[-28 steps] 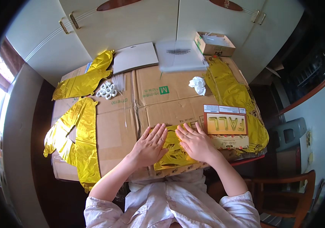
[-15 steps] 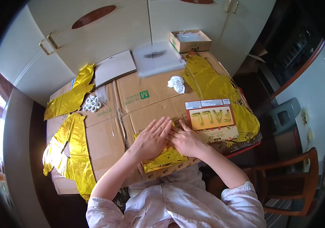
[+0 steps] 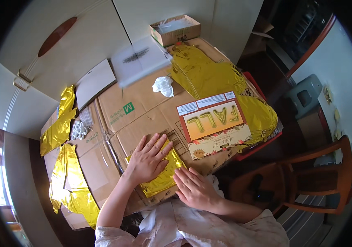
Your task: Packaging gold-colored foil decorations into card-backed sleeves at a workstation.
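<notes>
Left hand: the left hand lies flat, palm down, on a folded gold foil balloon; its fingers are spread and released, grasping nothing.
Right hand: the right hand lies flat at the near right edge of the same balloon, fingers stretched out and released, pressing rather than gripping.
Gold foil balloon: it sits at the near edge of the table, on the flattened cardboard, partly covered by both hands, just left of the printed card.
Cardboard: brown flattened boxes cover the table top and carry everything else.
Printed card: a rectangular package card with gold letter shapes on an orange ground lies just right of the hands, tilted, its right end resting on a large gold foil sheet.
Large gold foil sheet: a crumpled gold foil piece spreads over the far right side of the table.
White wad: a small crumpled white piece lies on the cardboard, well beyond the hands.
Left side: two more gold foil pieces lie along the left edge, with a cluster of white rings between them.
Far edge: an open small cardboard box and a pale flat sheet lie near it.
Chair: a wooden chair stands to the person's right.
</notes>
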The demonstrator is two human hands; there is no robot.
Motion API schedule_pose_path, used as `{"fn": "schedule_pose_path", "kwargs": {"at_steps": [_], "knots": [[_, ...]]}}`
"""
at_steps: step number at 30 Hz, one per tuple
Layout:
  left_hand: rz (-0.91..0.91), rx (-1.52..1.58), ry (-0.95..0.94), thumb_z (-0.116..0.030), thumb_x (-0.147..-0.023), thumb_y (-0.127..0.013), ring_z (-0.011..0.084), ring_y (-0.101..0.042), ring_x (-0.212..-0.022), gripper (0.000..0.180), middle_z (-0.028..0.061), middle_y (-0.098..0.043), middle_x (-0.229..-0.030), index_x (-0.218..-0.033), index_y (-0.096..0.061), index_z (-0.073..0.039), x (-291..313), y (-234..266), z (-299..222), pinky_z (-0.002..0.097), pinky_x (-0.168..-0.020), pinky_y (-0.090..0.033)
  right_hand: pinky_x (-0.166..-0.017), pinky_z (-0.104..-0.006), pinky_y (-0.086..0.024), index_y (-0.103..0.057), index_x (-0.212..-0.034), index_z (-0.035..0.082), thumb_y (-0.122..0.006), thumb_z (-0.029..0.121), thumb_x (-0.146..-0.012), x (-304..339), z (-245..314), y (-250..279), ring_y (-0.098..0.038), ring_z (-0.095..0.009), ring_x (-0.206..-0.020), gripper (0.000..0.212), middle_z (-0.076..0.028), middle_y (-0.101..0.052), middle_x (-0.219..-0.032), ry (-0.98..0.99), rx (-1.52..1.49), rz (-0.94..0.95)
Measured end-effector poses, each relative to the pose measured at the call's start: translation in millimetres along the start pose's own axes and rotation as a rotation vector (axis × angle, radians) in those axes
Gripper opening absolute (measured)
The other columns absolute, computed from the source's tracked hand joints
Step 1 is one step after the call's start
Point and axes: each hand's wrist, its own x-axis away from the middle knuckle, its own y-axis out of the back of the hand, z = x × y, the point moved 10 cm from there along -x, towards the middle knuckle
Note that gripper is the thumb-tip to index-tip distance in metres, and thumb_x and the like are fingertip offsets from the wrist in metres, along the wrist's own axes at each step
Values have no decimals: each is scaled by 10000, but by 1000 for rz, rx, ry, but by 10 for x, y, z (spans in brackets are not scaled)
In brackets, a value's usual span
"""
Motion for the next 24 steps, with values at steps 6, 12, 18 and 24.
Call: {"fn": "schedule_pose_path", "kwargs": {"at_steps": [6, 12, 18, 24], "knots": [[47, 1, 26, -385, -923, -527, 315, -238, -1469, 644, 140, -309, -1567, -1507, -361, -172, -3, -13, 1, 504, -1205, -105, -1157, -453, -289, -553, -1298, -52, -577, 281, -925, 70, -39, -189, -430, -316, -1358, 501, -198, -511, -1394, -65, -10, 27], [63, -26, 24, -497, -925, -495, 324, -237, -1468, 677, 137, -299, -1572, -1508, -361, -179, -16, -29, 8, 513, -1199, -111, -1161, -451, -274, -568, -1307, -23, -545, 261, -953, 110, -98, -215, -422, -279, -1373, 454, -157, -526, -1398, -18, -23, 1], [17, -42, 2, -611, -920, -454, 327, -255, -1460, 735, 123, -320, -1564, -1509, -359, -183, -10, 52, -30, 521, -1190, -138, -1135, -485, -300, -582, -1275, -14, -605, 272, -911, 61, -252, -36, -478, -300, -1306, 464, -160, -540, -1360, -46, -149, -23], [-40, 23, -9, -371, -970, -483, 363, -275, -1441, 601, 189, -337, -1536, -1486, -371, -84, 53, 56, -20, 512, -1177, -190, -1097, -532, -326, -537, -1304, 11, -668, 315, -855, -74, -377, 26, -422, -328, -1325, 558, -168, -469, -1399, -135, -83, 54]]}}
